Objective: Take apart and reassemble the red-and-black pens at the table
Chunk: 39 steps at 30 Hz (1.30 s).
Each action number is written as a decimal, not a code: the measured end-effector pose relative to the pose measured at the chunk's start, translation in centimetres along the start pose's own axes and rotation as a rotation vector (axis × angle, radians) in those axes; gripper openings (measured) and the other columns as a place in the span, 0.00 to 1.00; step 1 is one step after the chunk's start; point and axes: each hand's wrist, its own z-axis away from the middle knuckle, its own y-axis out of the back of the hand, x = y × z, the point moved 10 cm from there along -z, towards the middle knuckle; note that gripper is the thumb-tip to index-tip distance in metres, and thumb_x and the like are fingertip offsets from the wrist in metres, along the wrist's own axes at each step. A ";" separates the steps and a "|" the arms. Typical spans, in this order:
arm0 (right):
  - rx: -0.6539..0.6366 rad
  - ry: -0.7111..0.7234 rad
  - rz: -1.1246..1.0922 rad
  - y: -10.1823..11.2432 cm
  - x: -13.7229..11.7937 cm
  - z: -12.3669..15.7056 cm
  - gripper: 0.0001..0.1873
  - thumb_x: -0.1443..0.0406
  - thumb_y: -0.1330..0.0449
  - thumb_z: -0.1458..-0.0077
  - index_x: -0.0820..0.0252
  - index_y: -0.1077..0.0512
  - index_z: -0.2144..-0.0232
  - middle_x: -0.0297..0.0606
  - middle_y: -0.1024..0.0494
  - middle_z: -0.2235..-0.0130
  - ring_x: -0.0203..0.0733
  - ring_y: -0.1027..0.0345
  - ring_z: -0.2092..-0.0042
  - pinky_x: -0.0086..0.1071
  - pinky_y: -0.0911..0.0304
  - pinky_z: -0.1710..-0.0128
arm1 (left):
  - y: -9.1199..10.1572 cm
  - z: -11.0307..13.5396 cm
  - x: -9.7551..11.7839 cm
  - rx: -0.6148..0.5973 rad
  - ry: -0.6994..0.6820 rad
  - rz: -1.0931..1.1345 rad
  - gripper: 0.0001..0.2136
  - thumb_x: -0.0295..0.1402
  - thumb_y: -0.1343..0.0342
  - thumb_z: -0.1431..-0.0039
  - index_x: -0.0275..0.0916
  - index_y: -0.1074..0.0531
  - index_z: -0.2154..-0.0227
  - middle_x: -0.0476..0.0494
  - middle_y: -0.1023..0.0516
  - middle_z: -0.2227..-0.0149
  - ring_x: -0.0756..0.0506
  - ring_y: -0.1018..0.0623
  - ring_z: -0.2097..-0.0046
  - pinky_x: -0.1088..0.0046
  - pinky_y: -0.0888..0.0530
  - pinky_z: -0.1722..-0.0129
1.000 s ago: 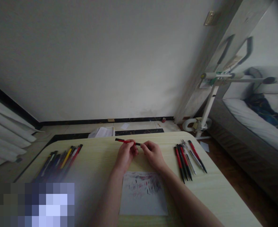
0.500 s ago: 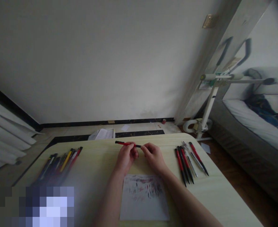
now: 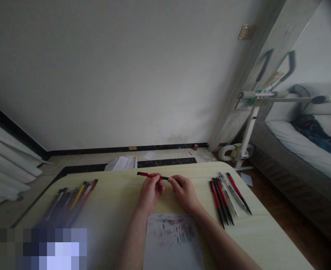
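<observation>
Room: a pale wall (image 3: 126, 75) rose behind a light wooden tabletop (image 3: 117, 195); a bed (image 3: 308, 150) and a white exercise frame (image 3: 249, 123) stood off to the right.
Pen in hand: a red-and-black pen (image 3: 151, 175) was held level just above the tabletop's far middle, between both hands.
Left hand (image 3: 150, 191): its grip was pinched around the pen's middle.
Right hand (image 3: 184, 190): its fingertips were pressed together on the pen's right end.
Done so far: the sheet of paper (image 3: 172, 243) near the person already bore many short red and dark strokes; a row of pens (image 3: 227, 195) lay on the right.
Left over: a bundle of pens (image 3: 69, 198) lay on the left, well apart from the hands.
Change since earlier: both hands kept the same hold on the pen; everything sat a little lower in view, so the head had tipped upward.
</observation>
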 end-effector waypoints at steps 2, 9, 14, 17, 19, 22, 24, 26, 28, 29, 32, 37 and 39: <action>-0.003 0.002 0.005 0.0 0.0 0.0 0.15 0.58 0.48 0.47 0.63 0.29 0.76 0.33 0.33 0.81 0.35 0.42 0.77 0.27 0.47 0.77 | -0.1 0.0 0.0 -0.007 -0.007 -0.001 0.08 0.33 0.44 0.52 0.34 0.33 0.71 0.53 0.35 0.81 0.54 0.34 0.81 0.78 0.39 0.81; -0.015 0.012 0.018 -0.1 0.0 0.0 0.16 0.59 0.49 0.46 0.62 0.29 0.77 0.32 0.35 0.82 0.34 0.43 0.79 0.26 0.48 0.78 | -0.1 -0.1 0.0 -0.007 -0.001 -0.003 0.08 0.33 0.44 0.54 0.34 0.33 0.72 0.53 0.34 0.82 0.54 0.34 0.81 0.78 0.39 0.81; -0.024 0.013 -0.007 -0.2 -0.3 0.1 0.16 0.59 0.48 0.47 0.62 0.32 0.80 0.31 0.36 0.83 0.33 0.43 0.79 0.26 0.49 0.79 | -0.2 0.0 0.1 -0.010 0.006 -0.007 0.08 0.33 0.44 0.53 0.34 0.34 0.71 0.53 0.35 0.82 0.53 0.34 0.81 0.78 0.39 0.81; -0.026 0.020 -0.010 -0.2 -0.5 0.1 0.17 0.59 0.49 0.46 0.62 0.32 0.81 0.31 0.35 0.83 0.33 0.43 0.80 0.26 0.49 0.79 | -0.2 0.0 0.0 -0.015 0.004 -0.005 0.08 0.33 0.44 0.53 0.35 0.34 0.71 0.54 0.35 0.82 0.53 0.33 0.81 0.78 0.39 0.81; -0.027 0.022 -0.005 -0.1 -0.5 0.1 0.17 0.59 0.49 0.46 0.62 0.32 0.81 0.31 0.35 0.83 0.33 0.43 0.79 0.26 0.49 0.79 | -0.2 -0.1 0.1 -0.020 -0.002 -0.004 0.08 0.34 0.44 0.53 0.35 0.34 0.71 0.54 0.35 0.82 0.54 0.33 0.81 0.78 0.39 0.81; -0.024 0.006 -0.004 -0.1 -0.3 0.1 0.16 0.59 0.49 0.46 0.62 0.32 0.80 0.32 0.35 0.83 0.34 0.42 0.79 0.26 0.48 0.78 | -0.2 0.0 0.0 -0.024 0.004 -0.017 0.09 0.35 0.44 0.53 0.35 0.33 0.71 0.53 0.35 0.82 0.53 0.33 0.81 0.78 0.39 0.81; -0.025 0.000 -0.009 -0.1 -0.2 0.2 0.16 0.58 0.49 0.46 0.62 0.31 0.79 0.32 0.35 0.83 0.34 0.42 0.79 0.26 0.47 0.78 | -0.2 0.0 0.0 -0.017 0.010 -0.025 0.09 0.35 0.43 0.54 0.35 0.33 0.72 0.53 0.35 0.82 0.53 0.33 0.81 0.78 0.39 0.81; -0.021 0.004 -0.009 -0.1 -0.2 0.2 0.16 0.58 0.49 0.46 0.62 0.30 0.79 0.32 0.35 0.83 0.34 0.42 0.79 0.26 0.47 0.78 | -0.2 0.1 0.1 -0.012 0.009 -0.028 0.09 0.35 0.43 0.54 0.35 0.34 0.72 0.54 0.35 0.82 0.53 0.33 0.81 0.78 0.39 0.81; -0.013 0.002 -0.014 -0.1 -0.1 0.2 0.15 0.59 0.48 0.47 0.62 0.29 0.78 0.32 0.34 0.83 0.34 0.42 0.79 0.27 0.47 0.78 | -0.3 0.1 0.1 -0.010 0.006 -0.024 0.08 0.34 0.43 0.54 0.35 0.34 0.73 0.54 0.35 0.82 0.53 0.33 0.81 0.77 0.39 0.81; -0.011 -0.002 -0.021 -0.1 -0.1 0.1 0.15 0.59 0.48 0.47 0.63 0.29 0.77 0.32 0.34 0.83 0.34 0.41 0.79 0.27 0.47 0.78 | -0.3 0.1 0.1 -0.010 0.007 -0.018 0.08 0.34 0.43 0.54 0.35 0.35 0.74 0.54 0.35 0.82 0.53 0.33 0.81 0.77 0.39 0.81; -0.007 -0.021 -0.048 -0.1 0.1 0.1 0.15 0.58 0.47 0.48 0.64 0.28 0.74 0.32 0.34 0.82 0.35 0.41 0.79 0.27 0.46 0.79 | -0.3 0.0 0.1 -0.013 0.012 0.007 0.08 0.33 0.44 0.54 0.35 0.34 0.73 0.54 0.35 0.82 0.53 0.34 0.81 0.78 0.39 0.82; 0.024 -0.059 -0.041 0.0 0.5 0.1 0.16 0.56 0.46 0.49 0.64 0.28 0.72 0.33 0.32 0.81 0.34 0.40 0.79 0.26 0.46 0.80 | 0.0 0.0 0.2 0.000 0.001 0.046 0.08 0.33 0.44 0.55 0.35 0.33 0.72 0.54 0.36 0.82 0.54 0.34 0.81 0.78 0.38 0.81; 0.030 -0.059 -0.033 0.0 0.5 0.1 0.17 0.55 0.47 0.49 0.63 0.29 0.72 0.32 0.33 0.82 0.34 0.40 0.79 0.26 0.47 0.80 | 0.1 0.0 0.3 0.006 -0.009 0.066 0.08 0.33 0.44 0.55 0.35 0.34 0.72 0.54 0.36 0.82 0.54 0.34 0.81 0.78 0.38 0.81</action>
